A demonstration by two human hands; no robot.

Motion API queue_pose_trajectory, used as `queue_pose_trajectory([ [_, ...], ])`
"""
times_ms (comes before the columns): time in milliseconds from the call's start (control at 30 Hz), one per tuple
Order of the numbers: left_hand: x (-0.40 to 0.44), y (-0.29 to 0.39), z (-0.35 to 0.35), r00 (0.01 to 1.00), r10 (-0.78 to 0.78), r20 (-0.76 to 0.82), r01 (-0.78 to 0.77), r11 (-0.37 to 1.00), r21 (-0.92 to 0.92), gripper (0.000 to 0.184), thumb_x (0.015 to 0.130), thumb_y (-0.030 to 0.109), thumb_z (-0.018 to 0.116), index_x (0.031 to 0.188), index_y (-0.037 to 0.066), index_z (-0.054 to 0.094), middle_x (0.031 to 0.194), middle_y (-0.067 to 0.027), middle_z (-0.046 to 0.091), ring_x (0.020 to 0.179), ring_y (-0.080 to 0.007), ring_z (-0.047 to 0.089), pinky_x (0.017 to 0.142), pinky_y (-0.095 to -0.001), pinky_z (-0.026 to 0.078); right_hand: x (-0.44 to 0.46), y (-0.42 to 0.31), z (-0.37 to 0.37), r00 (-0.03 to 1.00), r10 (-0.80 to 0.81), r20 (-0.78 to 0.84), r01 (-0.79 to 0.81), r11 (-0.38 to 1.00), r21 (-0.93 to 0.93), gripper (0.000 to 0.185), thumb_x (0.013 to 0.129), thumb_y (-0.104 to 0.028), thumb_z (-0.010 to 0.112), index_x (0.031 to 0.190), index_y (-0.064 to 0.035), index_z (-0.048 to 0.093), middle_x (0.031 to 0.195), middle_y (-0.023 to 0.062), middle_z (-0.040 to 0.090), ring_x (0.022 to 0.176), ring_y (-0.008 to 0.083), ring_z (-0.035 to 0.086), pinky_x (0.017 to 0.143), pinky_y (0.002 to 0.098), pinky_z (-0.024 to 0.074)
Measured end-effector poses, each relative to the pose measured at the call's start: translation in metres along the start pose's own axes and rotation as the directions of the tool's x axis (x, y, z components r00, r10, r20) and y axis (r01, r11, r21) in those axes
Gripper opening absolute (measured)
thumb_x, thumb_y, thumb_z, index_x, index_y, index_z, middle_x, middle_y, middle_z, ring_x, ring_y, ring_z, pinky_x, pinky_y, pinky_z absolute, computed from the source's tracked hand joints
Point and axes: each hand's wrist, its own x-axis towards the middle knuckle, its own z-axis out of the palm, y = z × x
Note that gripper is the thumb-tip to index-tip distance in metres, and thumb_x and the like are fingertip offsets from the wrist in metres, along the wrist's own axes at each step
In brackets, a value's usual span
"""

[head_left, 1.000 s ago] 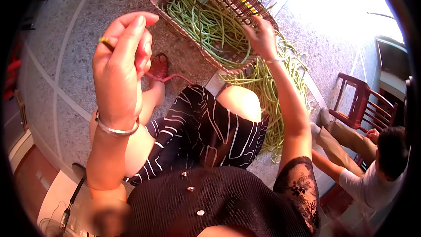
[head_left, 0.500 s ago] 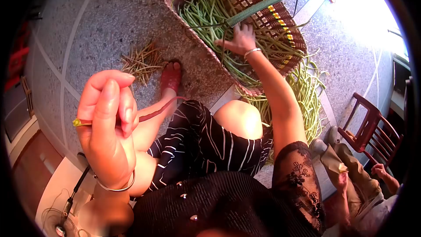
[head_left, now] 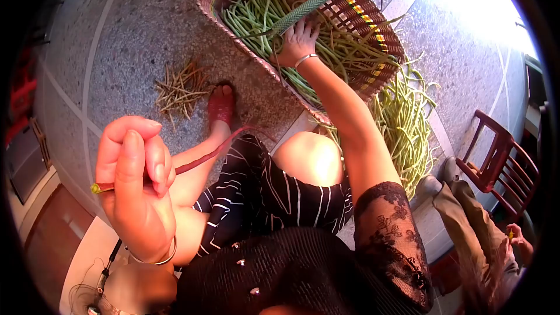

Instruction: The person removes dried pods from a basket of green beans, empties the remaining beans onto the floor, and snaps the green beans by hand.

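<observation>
Inside one basket [head_left: 353, 6] the right hand [head_left: 297, 45] lies spread on many beans [head_left: 251, 14]; the left hand [head_left: 134, 181] grips one purple pod [head_left: 200, 160]

The left hand [head_left: 140, 192] partly hides a reddish bean [head_left: 198, 161]. The basket [head_left: 347, 14] is cropped at its far side, the near-right co-worker [head_left: 466, 224] partly blurred.

Speckled floor [head_left: 128, 52], woven basket [head_left: 364, 20], heaped green beans [head_left: 402, 122], thin brown strips [head_left: 181, 90], reddish chair [head_left: 497, 160]

Single head-worn view, wide field, dark rounded border. Faces forward and steeply down over wearer's black top [head_left: 303, 262] and lap [head_left: 291, 201] to floor [head_left: 134, 35]. Left hand [head_left: 139, 178] near lens; basket [head_left: 364, 11] farther, cropped at top.
</observation>
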Motion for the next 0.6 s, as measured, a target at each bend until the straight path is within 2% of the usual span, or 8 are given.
queue_pose_trajectory([
  [33,0.0,-0.001,0.001,1.0,0.004,0.006,-0.004,1.0,0.0,0.018,0.094,0.018,0.043,0.095,0.002,0.05,0.061,0.0022,0.036,0.051,-0.0031,0.03,0.043,-0.016,0.024,0.001,0.0,-0.002,1.0,0.011,-0.029,-0.011,1.0,-0.006,0.104,0.054,-0.048,0.068,0.135,-0.0011,0.023,0.136,0.0276,0.024,0.122,0.0446,0.028,0.102,0.0595,0.0106],
  [67,0.0,-0.002,0.002,1.0,-0.002,0.004,0.002,1.0,0.004,0.018,0.094,0.018,0.043,0.095,0.002,0.05,0.061,0.0022,0.036,0.051,-0.0032,0.03,0.043,-0.0161,0.024,0.003,-0.002,-0.004,1.0,0.027,0.008,-0.027,0.998,-0.056,0.102,0.056,-0.044,0.068,0.136,-0.0028,0.021,0.135,0.0279,0.024,0.12,0.0452,0.031,0.102,0.0586,0.0117],
  [267,-0.001,-0.002,0.007,1.0,-0.009,-0.021,0.01,0.999,0.038,0.019,0.091,0.018,0.045,0.092,0.0,0.053,0.059,0.0024,0.039,0.052,-0.0038,0.032,0.047,-0.0175,0.023,0.005,0.003,0.007,0.999,0.021,-0.03,-0.023,0.998,-0.055,0.099,0.057,-0.039,0.067,0.137,-0.004,0.02,0.135,0.0295,0.025,0.121,0.045,0.03,0.102,0.0582,0.0126],
  [367,-0.003,-0.001,0.008,1.0,-0.013,-0.014,0.013,0.999,0.048,0.02,0.091,0.018,0.045,0.092,0.0,0.053,0.059,0.0025,0.038,0.052,-0.0038,0.032,0.047,-0.0175,0.024,0.004,0.002,0.012,0.99,0.015,-0.14,-0.025,0.997,-0.071,0.092,0.059,-0.034,0.066,0.135,-0.0038,0.024,0.123,0.0286,0.037,0.111,0.0422,0.04,0.099,0.0552,0.0218],
  [467,-0.003,-0.001,0.009,1.0,-0.014,-0.015,0.016,0.996,0.085,0.02,0.091,0.019,0.045,0.092,0.0,0.053,0.059,0.0023,0.039,0.053,-0.0039,0.033,0.048,-0.0175,0.024,0.012,0.005,0.025,0.999,-0.043,-0.021,0.042,0.999,-0.008,0.078,0.062,-0.026,0.065,0.129,-0.0036,0.031,0.105,0.0232,0.047,0.097,0.0358,0.048,0.089,0.0481,0.0339],
  [567,-0.004,-0.007,0.001,0.998,-0.014,0.057,0.011,0.999,0.048,0.018,0.094,0.018,0.043,0.095,0.001,0.05,0.06,0.0014,0.037,0.052,-0.0043,0.032,0.045,-0.0166,0.025,0.014,0.007,0.034,0.987,-0.065,-0.149,0.063,0.998,-0.023,0.061,0.065,-0.018,0.061,0.12,-0.0047,0.04,0.088,0.0162,0.05,0.079,0.0297,0.053,0.074,0.0379,0.0413],
  [600,-0.004,-0.007,0.001,0.999,-0.016,0.047,0.012,0.998,0.067,0.018,0.094,0.018,0.043,0.095,0.001,0.05,0.06,0.0014,0.037,0.052,-0.0043,0.032,0.045,-0.0166,0.025,0.016,0.009,0.036,0.988,-0.061,-0.142,0.06,0.998,-0.01,0.057,0.065,-0.017,0.061,0.117,-0.0045,0.041,0.087,0.0168,0.052,0.077,0.0305,0.054,0.071,0.0382,0.0428],
])
